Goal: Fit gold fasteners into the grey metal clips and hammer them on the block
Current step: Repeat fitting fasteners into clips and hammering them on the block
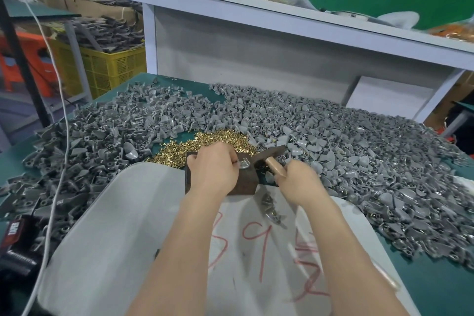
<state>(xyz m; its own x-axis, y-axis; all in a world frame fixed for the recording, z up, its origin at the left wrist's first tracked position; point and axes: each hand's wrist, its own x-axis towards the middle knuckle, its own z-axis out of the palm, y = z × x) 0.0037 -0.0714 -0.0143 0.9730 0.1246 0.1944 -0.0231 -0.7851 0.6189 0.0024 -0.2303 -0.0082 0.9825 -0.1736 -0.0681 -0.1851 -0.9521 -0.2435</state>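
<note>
Green bench matting (425,279) carries a rusty brown metal block (245,186) at its middle. On the block, the left hand (213,169) curls its fingers round one silvery grey metal clip (245,164). Just right, the right hand (300,182) grips a wooden-handled hammer (272,161), its dark head over the block. A pile of small gold fasteners (218,140) lies just beyond, and a heap of loose grey clips (333,131) spreads around. Nearer sits a white plastic tub (123,213) with red writing.
</note>
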